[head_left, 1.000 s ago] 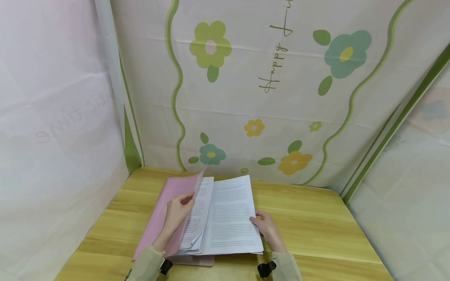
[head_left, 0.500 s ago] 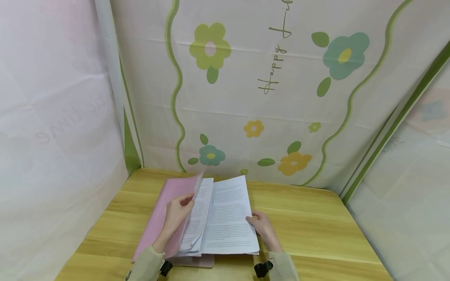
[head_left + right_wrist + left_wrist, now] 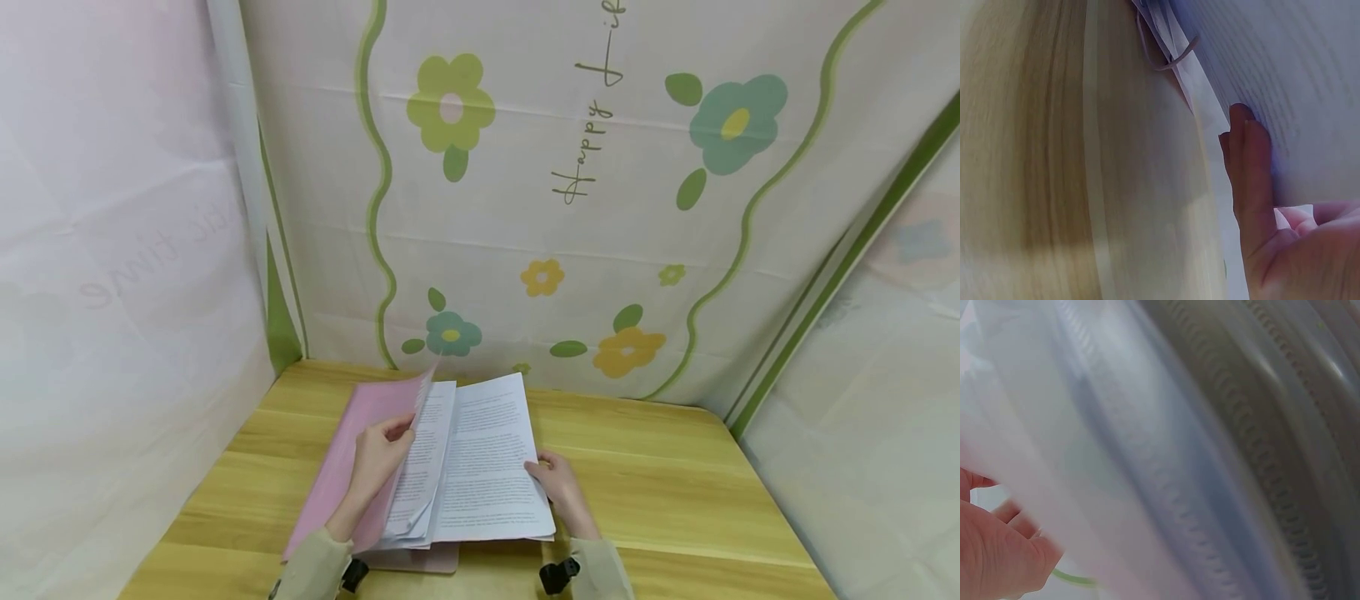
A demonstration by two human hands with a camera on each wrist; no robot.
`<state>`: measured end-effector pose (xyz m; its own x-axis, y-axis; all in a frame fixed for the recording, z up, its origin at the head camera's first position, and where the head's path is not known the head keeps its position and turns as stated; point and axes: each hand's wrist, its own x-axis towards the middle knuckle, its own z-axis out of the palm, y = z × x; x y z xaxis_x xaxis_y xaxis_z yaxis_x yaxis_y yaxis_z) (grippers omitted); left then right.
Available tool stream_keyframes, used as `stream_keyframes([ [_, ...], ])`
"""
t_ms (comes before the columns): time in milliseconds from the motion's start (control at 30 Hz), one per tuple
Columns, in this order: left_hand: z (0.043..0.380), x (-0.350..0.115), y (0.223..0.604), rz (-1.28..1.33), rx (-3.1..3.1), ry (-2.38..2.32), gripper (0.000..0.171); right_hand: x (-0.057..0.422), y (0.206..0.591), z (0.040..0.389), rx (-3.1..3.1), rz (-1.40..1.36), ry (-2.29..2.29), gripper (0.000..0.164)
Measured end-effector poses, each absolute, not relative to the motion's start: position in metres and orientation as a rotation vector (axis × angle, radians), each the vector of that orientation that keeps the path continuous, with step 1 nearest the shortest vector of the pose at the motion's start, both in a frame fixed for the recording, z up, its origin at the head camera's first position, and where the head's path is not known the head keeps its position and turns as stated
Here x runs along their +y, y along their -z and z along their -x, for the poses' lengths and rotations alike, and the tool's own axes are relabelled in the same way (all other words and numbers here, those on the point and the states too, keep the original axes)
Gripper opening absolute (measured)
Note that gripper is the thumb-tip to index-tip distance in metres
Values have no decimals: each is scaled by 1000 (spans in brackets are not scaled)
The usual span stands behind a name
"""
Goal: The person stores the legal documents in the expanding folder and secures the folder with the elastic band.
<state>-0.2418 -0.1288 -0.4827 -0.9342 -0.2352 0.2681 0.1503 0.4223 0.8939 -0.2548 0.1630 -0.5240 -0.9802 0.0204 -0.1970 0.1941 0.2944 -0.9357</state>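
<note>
A pink folder lies spread on the table in the head view. My left hand pinches its raised translucent cover between thumb and fingers. Clear plastic sleeves with perforated strips fill the left wrist view, beside the left hand. Printed sheets stick out to the right of the folder. My right hand grips them by their right edge, thumb on top. The right wrist view shows the right hand with fingers along the printed page. More printed pages lie partly under the cover.
The wooden table extends to both sides and ends at a patterned fabric wall. A thin cord loop hangs at the folder's edge in the right wrist view. Fabric sides enclose the table left and right.
My right hand has shifted slightly left with the printed sheets, mostly in the first half second. My left hand has kept its hold on the folder cover, almost still.
</note>
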Motion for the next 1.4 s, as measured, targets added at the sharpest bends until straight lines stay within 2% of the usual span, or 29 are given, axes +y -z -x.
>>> stream_keyframes([
  [367, 243, -129, 483, -73, -2330, 1539, 29, 160, 523, 250, 2342, -144, 1831, 34],
  [1400, 242, -129, 481, -84, -2338, 1538, 29, 158, 532, 249, 2399, -209, 1862, 36],
])
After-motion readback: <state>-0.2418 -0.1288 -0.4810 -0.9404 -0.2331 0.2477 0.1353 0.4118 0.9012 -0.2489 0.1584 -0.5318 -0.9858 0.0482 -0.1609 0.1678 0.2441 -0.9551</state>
